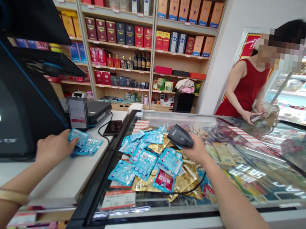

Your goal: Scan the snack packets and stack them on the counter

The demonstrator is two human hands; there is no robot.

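Left forearm (16, 182) up close, fingers (73, 142) pinch a blue packet (81, 137), likely light, floppy, slick, best held edgewise; right hand (197, 150) grips the scanner (180, 136).

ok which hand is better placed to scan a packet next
Right, most likely: the right hand holds the scanner over the pile, while the left hand is occupied with a blue packet.
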